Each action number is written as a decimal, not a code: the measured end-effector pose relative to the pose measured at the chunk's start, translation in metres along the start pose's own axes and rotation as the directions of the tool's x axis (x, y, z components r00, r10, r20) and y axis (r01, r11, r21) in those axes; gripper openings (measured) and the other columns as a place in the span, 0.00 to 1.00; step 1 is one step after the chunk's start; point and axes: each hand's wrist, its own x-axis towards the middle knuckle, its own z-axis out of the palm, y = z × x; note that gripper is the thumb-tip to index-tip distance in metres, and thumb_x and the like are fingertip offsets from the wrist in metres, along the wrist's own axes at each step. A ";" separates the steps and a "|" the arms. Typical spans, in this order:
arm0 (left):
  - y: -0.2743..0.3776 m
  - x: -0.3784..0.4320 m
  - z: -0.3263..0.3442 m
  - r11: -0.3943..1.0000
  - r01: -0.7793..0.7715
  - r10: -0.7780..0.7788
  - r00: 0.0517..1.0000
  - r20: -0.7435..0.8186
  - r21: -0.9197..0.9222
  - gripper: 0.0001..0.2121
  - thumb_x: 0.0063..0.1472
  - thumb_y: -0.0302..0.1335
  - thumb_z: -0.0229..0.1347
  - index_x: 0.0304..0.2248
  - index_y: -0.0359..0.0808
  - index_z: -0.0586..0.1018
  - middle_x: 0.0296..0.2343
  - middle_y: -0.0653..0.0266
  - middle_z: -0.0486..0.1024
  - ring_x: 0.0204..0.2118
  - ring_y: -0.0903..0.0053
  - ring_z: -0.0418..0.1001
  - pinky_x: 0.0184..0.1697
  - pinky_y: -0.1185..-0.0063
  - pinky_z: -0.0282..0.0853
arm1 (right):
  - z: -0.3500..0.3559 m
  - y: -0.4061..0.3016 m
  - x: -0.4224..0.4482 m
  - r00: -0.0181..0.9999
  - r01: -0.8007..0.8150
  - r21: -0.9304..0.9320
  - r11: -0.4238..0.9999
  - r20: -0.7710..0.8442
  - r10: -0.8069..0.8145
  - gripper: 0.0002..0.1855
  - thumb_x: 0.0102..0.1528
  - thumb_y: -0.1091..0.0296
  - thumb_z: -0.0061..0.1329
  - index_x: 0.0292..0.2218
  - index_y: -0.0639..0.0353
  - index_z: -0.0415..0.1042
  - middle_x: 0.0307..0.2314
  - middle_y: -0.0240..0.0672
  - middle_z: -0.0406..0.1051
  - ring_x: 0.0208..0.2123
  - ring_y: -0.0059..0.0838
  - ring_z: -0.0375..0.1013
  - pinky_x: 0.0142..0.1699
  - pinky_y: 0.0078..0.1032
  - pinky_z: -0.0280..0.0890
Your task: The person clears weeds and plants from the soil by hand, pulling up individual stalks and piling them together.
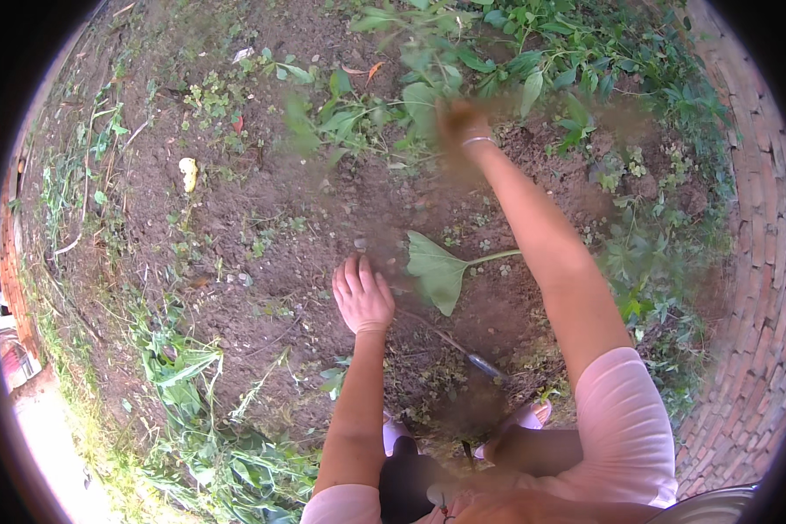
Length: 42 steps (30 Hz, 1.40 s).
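My left hand (365, 295) hovers over or rests on the soil, palm down; its fingers lie slightly apart and nothing shows in them. Just right of it lies a large cut leaf (440, 270) with a thick pale stalk. Below that, a thin-shafted hand tool (486, 367) with a shiny metal part lies on the ground; its working end is unclear. Far ahead, my right hand (464, 121), with a band at the wrist, is closed around leafy green weeds (421, 101). Hand and nearby leaves are blurred, so the fingers are hidden.
Dense weeds (563, 52) grow at the upper right, beside a brick path (753, 262). A heap of pulled plants (223, 452) lies at the lower left. A pale yellow object (188, 174) sits on bare soil (236, 223). My feet (530, 416) are close below the tool.
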 end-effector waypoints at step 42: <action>-0.005 -0.004 -0.001 0.999 0.019 -0.021 0.999 0.035 0.049 0.20 0.54 0.31 0.47 0.47 0.37 0.65 0.48 0.60 0.61 0.52 0.60 0.57 0.57 0.64 0.51 | -0.036 -0.013 0.032 0.994 -0.011 -0.289 0.957 0.104 0.043 0.11 0.51 0.69 0.39 0.31 0.59 0.75 0.30 0.42 0.75 0.34 0.38 0.75 0.36 0.35 0.69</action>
